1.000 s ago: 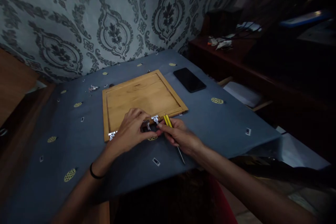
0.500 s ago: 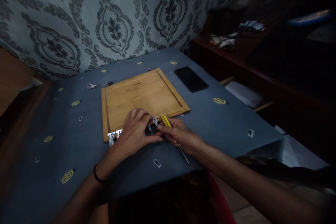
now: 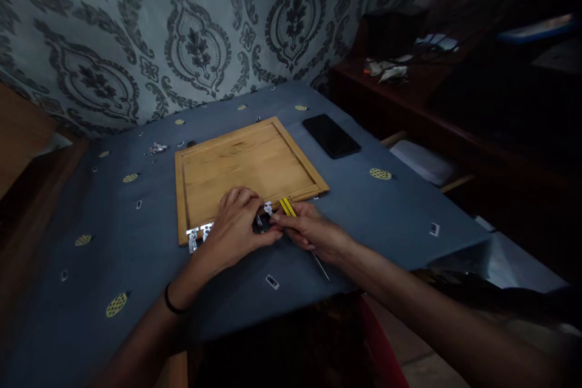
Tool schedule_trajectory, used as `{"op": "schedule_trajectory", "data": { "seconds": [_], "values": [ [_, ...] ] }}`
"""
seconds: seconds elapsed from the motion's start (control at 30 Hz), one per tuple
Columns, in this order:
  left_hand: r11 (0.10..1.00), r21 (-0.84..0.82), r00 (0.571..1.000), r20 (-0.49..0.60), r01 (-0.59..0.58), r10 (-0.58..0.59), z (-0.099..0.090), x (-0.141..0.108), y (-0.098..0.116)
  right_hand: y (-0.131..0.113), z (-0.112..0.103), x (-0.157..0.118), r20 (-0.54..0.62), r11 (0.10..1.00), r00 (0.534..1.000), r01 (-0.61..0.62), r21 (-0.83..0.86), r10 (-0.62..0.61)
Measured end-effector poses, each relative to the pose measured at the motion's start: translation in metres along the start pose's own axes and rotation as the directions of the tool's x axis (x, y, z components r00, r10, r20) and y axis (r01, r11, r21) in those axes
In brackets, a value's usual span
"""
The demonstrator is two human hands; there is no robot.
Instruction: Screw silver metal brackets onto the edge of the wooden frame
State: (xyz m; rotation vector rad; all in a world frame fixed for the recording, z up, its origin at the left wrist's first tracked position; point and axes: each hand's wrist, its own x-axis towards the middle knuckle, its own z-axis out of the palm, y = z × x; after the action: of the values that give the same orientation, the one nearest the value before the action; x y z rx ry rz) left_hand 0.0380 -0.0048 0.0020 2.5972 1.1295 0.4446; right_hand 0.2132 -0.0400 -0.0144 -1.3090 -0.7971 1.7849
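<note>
A framed wooden panel lies flat on the blue patterned cloth. My left hand rests over its near edge, fingers curled, thumb reaching right around a dark piece that is mostly hidden. A screwdriver with a yellow and black handle is held in my right hand, its thin shaft pointing down toward me. The fingertips of my right hand touch a small metal hinge at the panel's edge. Another metal hinge sits at the near left corner, with one more beside my left wrist.
A black phone lies right of the panel. Small metal parts are on the cloth at the back left. A dark wooden desk with an open drawer stands at the right, and a patterned wall is behind.
The hinge at my right fingertips has shifted very slightly. Both hands keep nearly the same place and grip.
</note>
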Motion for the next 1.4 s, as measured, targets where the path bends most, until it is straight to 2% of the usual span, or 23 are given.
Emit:
{"op": "schedule_trajectory", "data": {
  "seconds": [0.4, 0.63, 0.87, 1.07, 1.17, 1.23, 1.33, 1.4],
  "values": [
    [0.999, -0.033, 0.999, -0.014, 0.037, -0.037, 0.004, 0.001, 0.0, -0.001, -0.002, -0.001, 0.05, 0.999, 0.999, -0.016, -0.032, 0.017],
    [0.999, 0.021, 0.999, -0.011, 0.04, -0.04, 0.005, 0.001, 0.0, 0.001, -0.002, -0.001, 0.075, 0.999, 0.997, -0.009, -0.049, 0.012],
    [0.996, 0.08, 0.998, -0.052, 0.028, -0.024, 0.006, 0.0, 0.003, 0.002, -0.006, -0.009, 0.074, 0.998, 0.997, -0.009, -0.066, 0.014],
    [0.996, 0.082, 0.998, -0.052, 0.021, -0.017, 0.007, -0.001, 0.003, 0.002, -0.021, -0.014, -0.008, 0.988, 0.989, 0.15, -0.021, -0.15],
    [0.998, 0.065, 0.997, -0.071, 0.022, -0.018, 0.009, -0.002, 0.003, -0.007, -0.028, -0.012, -0.087, 0.962, 0.961, 0.268, 0.051, -0.263],
    [0.998, 0.052, 0.996, -0.087, 0.025, -0.021, 0.011, -0.002, 0.003, -0.015, -0.029, -0.01, -0.136, 0.94, 0.933, 0.34, 0.042, -0.332],
    [0.998, 0.045, 0.995, -0.099, 0.032, -0.028, 0.013, -0.002, 0.003, -0.028, -0.027, -0.009, -0.122, 0.901, 0.896, 0.409, -0.141, -0.426],
    [0.998, 0.049, 0.995, -0.093, 0.042, -0.038, 0.012, -0.002, 0.004, -0.036, -0.025, -0.008, -0.055, 0.81, 0.855, 0.465, -0.356, -0.515]
  ]
}}
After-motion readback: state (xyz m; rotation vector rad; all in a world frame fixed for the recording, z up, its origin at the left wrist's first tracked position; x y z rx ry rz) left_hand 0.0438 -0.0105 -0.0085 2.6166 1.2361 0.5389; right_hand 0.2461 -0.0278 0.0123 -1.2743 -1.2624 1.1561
